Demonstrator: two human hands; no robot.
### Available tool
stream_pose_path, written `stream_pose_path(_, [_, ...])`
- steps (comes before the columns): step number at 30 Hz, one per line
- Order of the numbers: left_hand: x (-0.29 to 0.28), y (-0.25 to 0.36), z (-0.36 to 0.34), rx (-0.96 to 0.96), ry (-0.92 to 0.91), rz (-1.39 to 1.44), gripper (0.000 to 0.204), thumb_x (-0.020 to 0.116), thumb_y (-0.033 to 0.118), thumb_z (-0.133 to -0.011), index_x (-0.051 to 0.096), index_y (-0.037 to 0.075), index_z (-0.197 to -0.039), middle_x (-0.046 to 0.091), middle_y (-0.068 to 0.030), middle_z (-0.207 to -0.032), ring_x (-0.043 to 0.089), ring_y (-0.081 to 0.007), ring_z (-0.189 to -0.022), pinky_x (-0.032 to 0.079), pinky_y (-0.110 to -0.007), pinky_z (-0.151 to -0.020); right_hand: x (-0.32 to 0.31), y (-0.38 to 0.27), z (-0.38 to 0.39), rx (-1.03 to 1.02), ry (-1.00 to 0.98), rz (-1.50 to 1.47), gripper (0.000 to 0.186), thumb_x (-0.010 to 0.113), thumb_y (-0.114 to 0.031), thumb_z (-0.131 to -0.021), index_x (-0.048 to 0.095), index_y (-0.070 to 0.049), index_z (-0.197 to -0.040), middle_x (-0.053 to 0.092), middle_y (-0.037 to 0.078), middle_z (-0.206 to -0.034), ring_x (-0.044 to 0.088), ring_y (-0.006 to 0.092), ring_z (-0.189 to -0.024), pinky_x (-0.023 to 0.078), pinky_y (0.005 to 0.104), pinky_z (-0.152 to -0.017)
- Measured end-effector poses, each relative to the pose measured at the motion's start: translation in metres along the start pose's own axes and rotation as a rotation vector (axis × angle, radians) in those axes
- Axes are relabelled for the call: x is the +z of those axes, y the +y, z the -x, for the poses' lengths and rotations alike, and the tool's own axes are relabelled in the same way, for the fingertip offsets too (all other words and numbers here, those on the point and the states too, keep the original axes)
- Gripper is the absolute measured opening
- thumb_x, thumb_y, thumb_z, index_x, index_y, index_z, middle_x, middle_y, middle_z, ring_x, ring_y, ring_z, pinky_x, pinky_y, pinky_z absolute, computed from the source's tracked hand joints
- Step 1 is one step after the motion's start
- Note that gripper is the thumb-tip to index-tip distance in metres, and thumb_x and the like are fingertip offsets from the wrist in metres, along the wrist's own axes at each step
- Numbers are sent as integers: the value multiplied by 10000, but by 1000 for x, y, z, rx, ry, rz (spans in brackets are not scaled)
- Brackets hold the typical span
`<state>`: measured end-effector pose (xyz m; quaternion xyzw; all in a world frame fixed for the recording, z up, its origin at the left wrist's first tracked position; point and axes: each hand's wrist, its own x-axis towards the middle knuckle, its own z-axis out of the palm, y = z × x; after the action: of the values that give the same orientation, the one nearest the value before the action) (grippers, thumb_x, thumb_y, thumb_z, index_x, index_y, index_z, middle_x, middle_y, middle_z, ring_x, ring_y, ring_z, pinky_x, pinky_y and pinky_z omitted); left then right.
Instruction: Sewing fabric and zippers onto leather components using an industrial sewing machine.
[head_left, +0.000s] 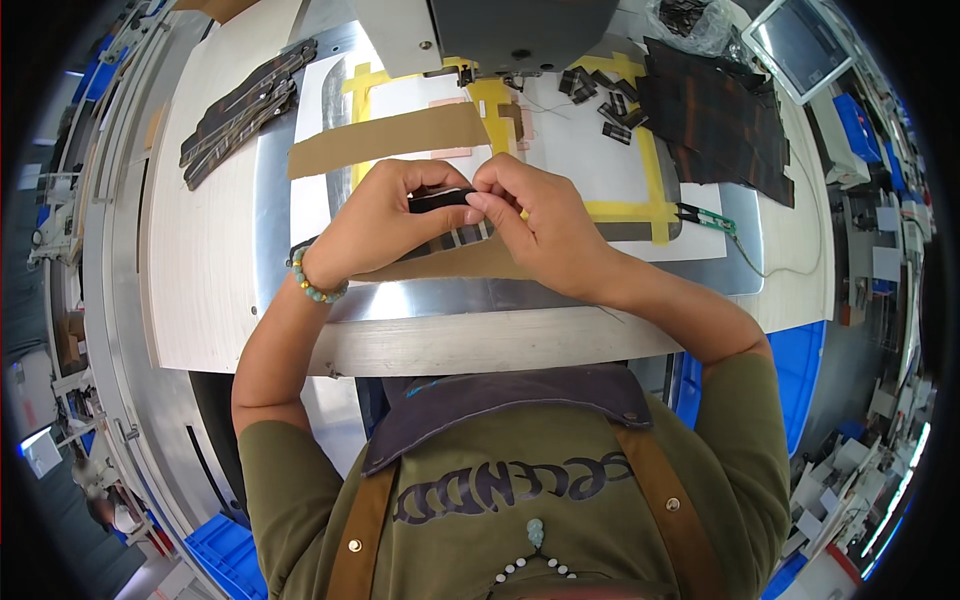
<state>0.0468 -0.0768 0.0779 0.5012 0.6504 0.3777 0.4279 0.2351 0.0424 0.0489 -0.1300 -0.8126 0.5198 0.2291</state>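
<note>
My left hand (385,220) and my right hand (545,225) meet in front of the sewing machine head (520,35). Between them is a strip of dark plaid fabric (470,236) with a folded black edge. Fingers and thumbs of both hands pinch that edge close together; part of the strip is hidden under my left hand. A brown card strip (385,140) lies just beyond my hands. Another brown piece (460,264) shows beneath them, over a white sheet marked out with yellow tape (610,211).
Plaid fabric pieces (245,110) lie stacked at left, larger dark plaid pieces (720,125) at right. Small dark tabs (615,110) are scattered beside the machine. Green-handled thread snips (708,217) rest at the right. Behind are a clear plastic bag (700,30) and a screen (800,45).
</note>
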Motion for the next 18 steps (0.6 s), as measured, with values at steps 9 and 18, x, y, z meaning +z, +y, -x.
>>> stream_pose_path(9, [-31,-32,5,27,54,-173,232,845,208,-963,794,-13,-1009,672,17,-739,544,-48,-643,445,-262,-594,-31,21,0,85,125,-5,119,673,-101,-1065,605,-4,-1050,651,105,-778,633,178,-661,475,361,-621])
stream_pose_path(18, [-40,-70,-2,56,265,-157,181,725,145,-1057,786,-25,-1072,735,-22,-841,591,-55,-770,500,-252,-710,-38,39,-3,416,-142,-194,122,642,-145,-1103,646,-24,-1121,691,16,-941,699,83,-858,541,244,-675])
